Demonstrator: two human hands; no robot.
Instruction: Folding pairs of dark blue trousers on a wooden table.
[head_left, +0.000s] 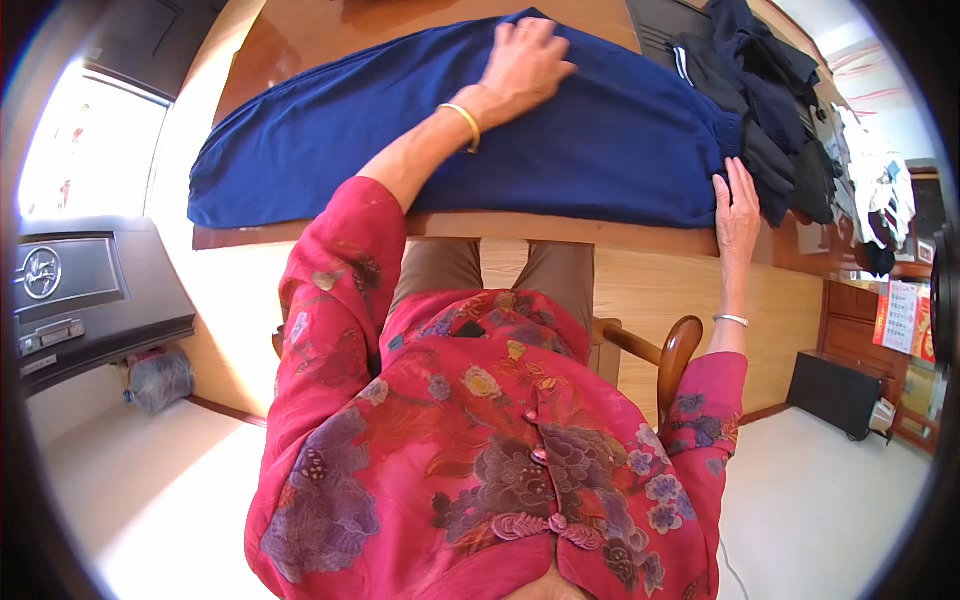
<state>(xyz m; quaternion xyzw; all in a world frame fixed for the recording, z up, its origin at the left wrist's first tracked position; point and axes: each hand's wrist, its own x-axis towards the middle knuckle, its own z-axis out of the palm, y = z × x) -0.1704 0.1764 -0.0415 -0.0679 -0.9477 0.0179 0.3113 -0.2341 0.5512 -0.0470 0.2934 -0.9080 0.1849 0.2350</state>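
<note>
A pair of dark blue trousers (600, 150) lies lengthwise across the table, folded along its length, the gathered elastic waistband (729, 135) at the right. My left hand (527, 64), with a gold bangle at the wrist, rests on the cloth near its far edge. Its fingers are bent and a little apart, with nothing held. At the near right corner, my right hand (736, 202) touches the edge of the cloth just below the waistband. Its fingers lie straight, the thumb apart, and a silver bangle circles the wrist.
A heap of dark clothes (772, 105) lies right of the trousers, with white garments (874, 165) beyond. The brown wooden table (487, 223) has its near edge before me. A wooden chair armrest (679, 352) stands by my right arm. A dark panelled door (97, 292) is at left.
</note>
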